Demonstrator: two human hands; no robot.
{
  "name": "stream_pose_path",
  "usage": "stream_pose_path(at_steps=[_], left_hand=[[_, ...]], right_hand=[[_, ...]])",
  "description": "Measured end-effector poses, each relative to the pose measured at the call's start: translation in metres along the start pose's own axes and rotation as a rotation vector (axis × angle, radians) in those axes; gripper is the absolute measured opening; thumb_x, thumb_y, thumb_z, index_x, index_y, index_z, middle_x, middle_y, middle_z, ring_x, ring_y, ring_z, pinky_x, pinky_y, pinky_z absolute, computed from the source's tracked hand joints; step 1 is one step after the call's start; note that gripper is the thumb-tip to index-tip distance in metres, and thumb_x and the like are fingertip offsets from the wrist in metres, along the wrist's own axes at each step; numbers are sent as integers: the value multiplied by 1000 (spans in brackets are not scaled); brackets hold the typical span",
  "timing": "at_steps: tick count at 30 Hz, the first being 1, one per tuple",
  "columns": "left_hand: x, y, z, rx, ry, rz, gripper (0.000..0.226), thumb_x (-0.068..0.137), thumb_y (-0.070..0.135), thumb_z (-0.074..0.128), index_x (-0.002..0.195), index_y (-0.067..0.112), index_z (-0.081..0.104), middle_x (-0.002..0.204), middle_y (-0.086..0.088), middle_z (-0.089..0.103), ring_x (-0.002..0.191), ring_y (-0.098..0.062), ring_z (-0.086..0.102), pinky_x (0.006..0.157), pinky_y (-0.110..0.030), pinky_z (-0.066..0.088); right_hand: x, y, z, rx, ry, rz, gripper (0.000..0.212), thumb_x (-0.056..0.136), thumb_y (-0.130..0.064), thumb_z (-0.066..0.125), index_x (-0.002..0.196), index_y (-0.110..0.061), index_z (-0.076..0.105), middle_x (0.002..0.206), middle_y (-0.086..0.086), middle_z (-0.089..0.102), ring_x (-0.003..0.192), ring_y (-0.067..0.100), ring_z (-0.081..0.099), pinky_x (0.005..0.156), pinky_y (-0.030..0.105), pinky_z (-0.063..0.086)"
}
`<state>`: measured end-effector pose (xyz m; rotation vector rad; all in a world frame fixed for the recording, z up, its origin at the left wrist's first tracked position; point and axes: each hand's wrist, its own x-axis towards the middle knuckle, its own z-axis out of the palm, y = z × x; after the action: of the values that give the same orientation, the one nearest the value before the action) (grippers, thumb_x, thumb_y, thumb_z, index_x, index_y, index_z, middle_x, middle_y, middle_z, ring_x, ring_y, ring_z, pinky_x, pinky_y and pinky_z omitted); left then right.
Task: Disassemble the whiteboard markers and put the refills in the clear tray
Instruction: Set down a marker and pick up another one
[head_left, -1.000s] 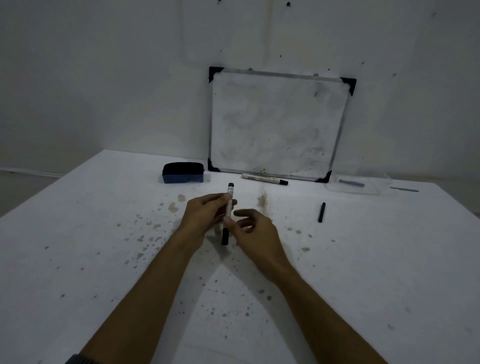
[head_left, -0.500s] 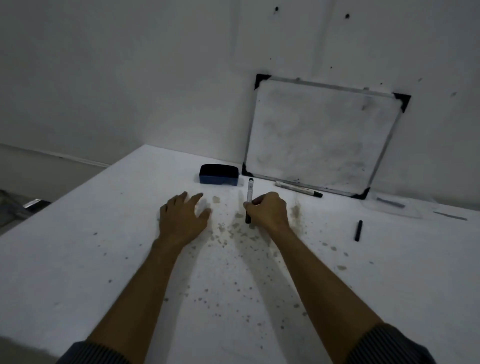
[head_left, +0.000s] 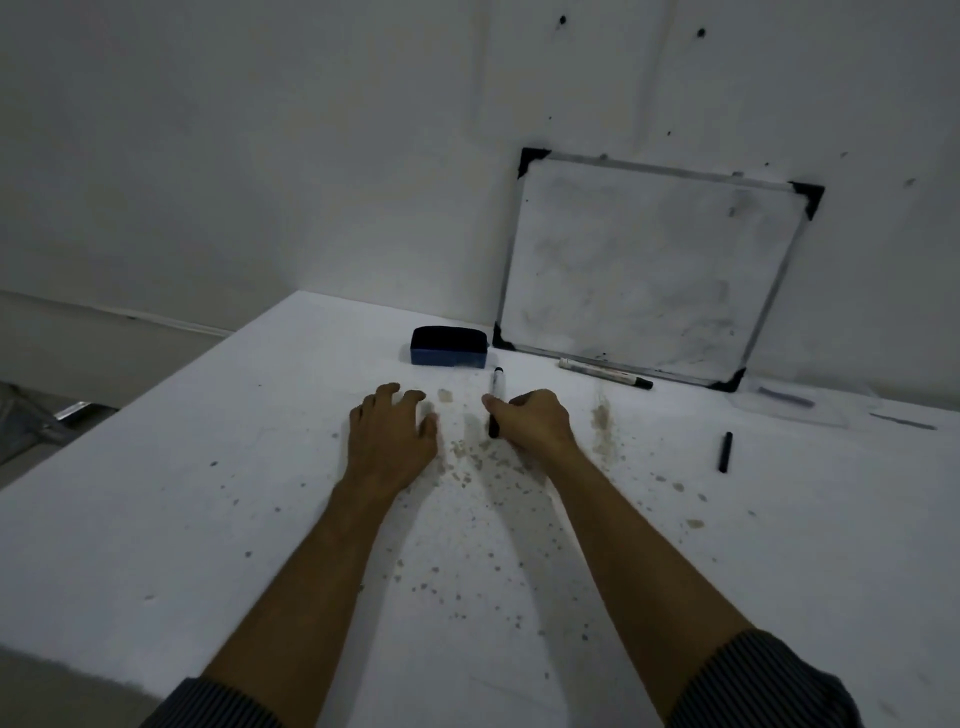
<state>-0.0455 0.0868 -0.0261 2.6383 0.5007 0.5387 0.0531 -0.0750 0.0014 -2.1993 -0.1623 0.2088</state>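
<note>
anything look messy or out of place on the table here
Yes. The white table is speckled with brownish stains, thickest around the right hand gripping a marker. A loose black cap lies alone to the right. One thin purple piece lies outside the clear tray, beside it.

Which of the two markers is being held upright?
The marker in the right hand, gripped standing on the table beside the blue eraser. The other marker lies flat at the foot of the whiteboard, untouched.
</note>
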Motion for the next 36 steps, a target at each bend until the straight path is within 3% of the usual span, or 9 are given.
stream_pose_path(at_steps=[4,9,11,13,16,19,26,31,36], left_hand=[[-15,36,-2,-158,28,139,37,101,26,60,134,10,63,137,-14,61,124,-31,56,108,-45,40],[-10,87,6,-198,-101,285,44,103,28,57,143,12,53,143,-10,58,131,-29,52,113,-43,36],[1,104,11,-170,-134,338,44,102,30,58,142,13,53,143,-9,58,132,-28,52,113,-43,36],[18,120,19,-138,-163,384,44,103,30,58,143,11,54,144,-11,58,131,-28,52,112,-43,38],[50,145,37,-79,-222,414,47,103,30,57,145,9,52,146,-13,55,134,-30,50,113,-46,38],[80,165,61,-14,-254,485,49,103,25,58,147,7,51,148,-17,54,134,-35,50,113,-47,38],[114,183,115,139,-157,507,44,101,27,55,142,14,58,146,-9,59,134,-30,50,111,-41,33],[112,178,124,106,-41,474,28,101,27,59,124,17,71,127,-6,70,116,-29,59,99,-41,38],[82,172,108,-25,-60,412,27,103,30,58,122,21,75,118,-6,73,112,-29,61,94,-43,41]], right_hand=[[-26,36,-35,203,-113,-35,39,95,-44,69,122,-16,65,94,6,77,79,18,73,75,32,62],[-44,83,-92,-9,-126,-233,24,98,-40,65,120,-31,67,100,-7,76,83,8,73,87,35,63],[-40,94,-110,-115,-72,-289,26,99,-41,64,124,-32,65,113,-7,72,91,1,67,87,25,58],[-35,102,-123,-195,16,-324,38,100,-44,61,133,-27,62,133,0,65,107,9,64,92,20,51],[-28,115,-122,-474,113,-383,55,102,-51,51,147,-19,53,153,6,53,137,25,50,116,40,38],[-21,129,-109,-579,111,-362,68,105,-59,32,159,-18,35,168,6,32,156,26,25,127,44,17],[-5,141,-107,-496,133,-352,79,102,-63,37,162,-13,26,170,6,27,156,22,22,128,40,10],[-4,137,-112,-182,203,-277,63,102,-48,54,153,-13,42,154,6,49,142,22,45,121,37,31],[-12,130,-113,-19,357,-370,45,107,-33,51,146,-12,48,146,9,52,137,23,46,112,27,33]])
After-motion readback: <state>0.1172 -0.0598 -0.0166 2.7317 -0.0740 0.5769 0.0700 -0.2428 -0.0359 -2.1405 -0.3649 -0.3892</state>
